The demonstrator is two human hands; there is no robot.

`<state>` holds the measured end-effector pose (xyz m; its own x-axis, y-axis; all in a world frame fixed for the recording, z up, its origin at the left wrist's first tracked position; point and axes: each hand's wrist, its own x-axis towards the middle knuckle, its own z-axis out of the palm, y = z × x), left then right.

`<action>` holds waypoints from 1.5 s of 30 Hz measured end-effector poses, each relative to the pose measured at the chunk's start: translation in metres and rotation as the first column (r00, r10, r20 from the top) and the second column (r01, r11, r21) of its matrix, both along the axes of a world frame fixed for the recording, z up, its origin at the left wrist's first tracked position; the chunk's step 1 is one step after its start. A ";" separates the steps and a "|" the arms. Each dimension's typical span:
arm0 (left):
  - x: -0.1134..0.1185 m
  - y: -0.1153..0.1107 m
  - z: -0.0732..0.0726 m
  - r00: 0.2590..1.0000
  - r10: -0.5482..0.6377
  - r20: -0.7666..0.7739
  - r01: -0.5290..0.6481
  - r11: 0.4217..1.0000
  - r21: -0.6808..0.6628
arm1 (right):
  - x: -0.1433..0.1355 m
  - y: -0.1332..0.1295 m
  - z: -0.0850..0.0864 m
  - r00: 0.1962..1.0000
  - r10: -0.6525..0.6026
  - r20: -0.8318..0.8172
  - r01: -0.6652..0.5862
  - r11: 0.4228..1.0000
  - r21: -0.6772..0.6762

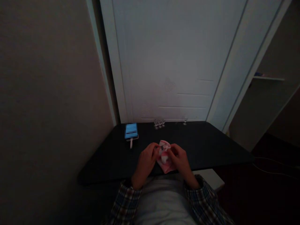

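Observation:
Over the front edge of the dark table, my left hand [146, 158] and my right hand [180, 157] are close together with fingers bent inward. Between the fingertips lies a small clear glass [165, 146], tilted on its side. A pink and white cloth [167, 168] is bunched around and beneath it, its lower corner hanging toward me. The left fingers pinch at the glass's left end, and the right fingers press the cloth near its other end. Dim light and the folds hide the exact contact of each fingertip.
Several small stemmed glasses [159, 123] stand grouped at the back of the dark table [211, 140]. One more stemmed glass [185, 121] is apart, farther right. A device with a lit blue screen [131, 130] sits back left, a white strap below it. A white panel rises behind.

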<state>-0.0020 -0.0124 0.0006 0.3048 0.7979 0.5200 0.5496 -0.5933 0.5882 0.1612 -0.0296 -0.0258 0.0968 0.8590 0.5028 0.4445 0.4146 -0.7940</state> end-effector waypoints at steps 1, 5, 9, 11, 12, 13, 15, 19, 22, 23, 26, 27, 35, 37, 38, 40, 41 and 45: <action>0.000 0.000 0.000 1.000 -0.004 0.007 0.004 1.000 0.004 | 0.000 0.000 0.000 1.000 -0.001 0.004 0.001 1.000 0.001; 0.000 0.002 -0.002 1.000 -0.001 0.004 0.001 1.000 -0.002 | 0.000 -0.001 0.001 1.000 -0.008 0.018 0.008 1.000 -0.002; 0.000 0.002 -0.001 1.000 -0.001 -0.013 0.001 1.000 -0.007 | 0.001 -0.001 0.002 1.000 -0.001 0.022 0.002 1.000 -0.004; 0.000 0.001 0.000 1.000 0.002 -0.026 -0.002 1.000 -0.012 | 0.000 -0.001 0.002 1.000 0.002 0.017 -0.002 1.000 -0.001; 0.000 0.000 0.001 0.999 0.005 -0.031 -0.006 1.000 -0.012 | 0.000 -0.001 0.002 1.000 0.004 0.011 -0.004 1.000 0.000; 0.000 -0.001 0.001 0.999 0.006 -0.036 -0.007 1.000 -0.011 | 0.000 0.000 0.002 1.000 0.006 0.004 -0.006 1.000 0.000; 0.000 -0.001 0.001 0.999 0.007 -0.038 -0.007 1.000 -0.004 | 0.000 0.000 0.002 1.000 0.006 -0.012 -0.006 1.000 -0.002; 0.001 0.000 0.000 0.999 0.021 -0.041 -0.021 1.000 0.005 | -0.001 -0.001 0.001 0.999 -0.004 -0.040 0.004 1.000 0.010; 0.002 0.001 -0.001 0.998 0.026 -0.049 -0.025 1.000 0.015 | -0.001 -0.001 0.001 0.999 -0.014 -0.052 0.014 1.000 0.018; 0.002 0.001 -0.001 0.998 0.027 -0.049 -0.026 0.999 0.020 | -0.001 -0.001 0.001 0.998 -0.017 -0.053 0.018 1.000 0.018; 0.002 0.001 -0.001 0.999 0.020 -0.046 -0.018 0.999 0.041 | -0.002 -0.001 0.002 0.997 -0.041 -0.065 0.043 0.999 0.024; 0.001 0.001 -0.002 0.999 0.016 -0.048 -0.014 0.999 0.048 | -0.002 -0.002 0.003 0.996 -0.054 -0.075 0.056 0.998 0.029; 0.001 0.001 -0.002 0.997 -0.004 -0.073 0.004 1.000 0.000 | -0.001 -0.005 0.007 0.991 -0.077 -0.106 0.079 0.997 0.018; 0.001 0.001 -0.002 0.998 -0.007 -0.069 0.006 1.000 -0.002 | -0.001 -0.006 0.007 0.991 -0.078 -0.106 0.081 0.997 0.019; 0.001 0.000 -0.002 0.998 -0.011 -0.066 0.011 1.000 0.000 | -0.002 -0.006 0.007 0.991 -0.080 -0.105 0.082 0.996 0.019; 0.001 0.000 -0.001 0.998 -0.020 -0.062 0.020 1.000 0.003 | -0.002 -0.006 0.006 0.991 -0.083 -0.103 0.086 0.996 0.019; 0.001 0.000 -0.001 0.998 -0.022 -0.060 0.022 1.000 0.005 | -0.002 -0.006 0.006 0.991 -0.084 -0.104 0.086 0.996 0.019; 0.001 -0.002 0.001 0.998 -0.033 -0.056 0.034 0.999 0.001 | -0.002 -0.006 0.006 0.989 -0.086 -0.119 0.090 0.996 0.027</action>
